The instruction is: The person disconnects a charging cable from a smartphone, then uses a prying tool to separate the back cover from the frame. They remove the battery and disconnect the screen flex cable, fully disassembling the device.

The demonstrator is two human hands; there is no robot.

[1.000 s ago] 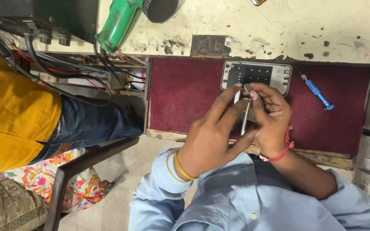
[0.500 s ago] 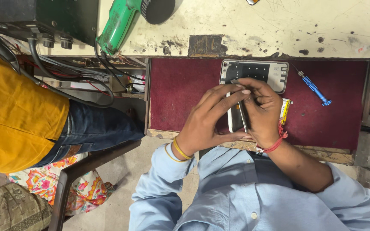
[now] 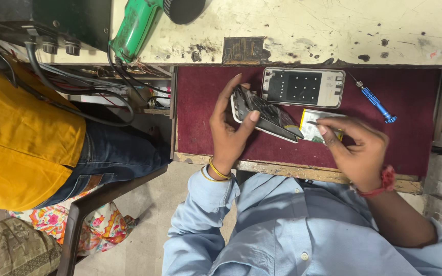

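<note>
Phone body (image 3: 264, 113), opened and tilted, sits in the left hand (image 3: 228, 133), thumb and fingers clasped round its left end; its long axis runs from the upper left down toward the right, so its lower right end points at the right hand (image 3: 356, 148); that hand pinches a thin metal tool (image 3: 313, 122), tip just beside the phone's end and over a pale yellow battery (image 3: 319, 132) lying on the maroon mat (image 3: 415, 138); a phone back frame (image 3: 303, 87) rests flat near the mat's far edge, a blue screwdriver (image 3: 377, 104) toward its far right corner; beyond, a stained cream bench (image 3: 333, 30) carries a green heat gun (image 3: 134, 25); another person in yellow sits at the left.
</note>
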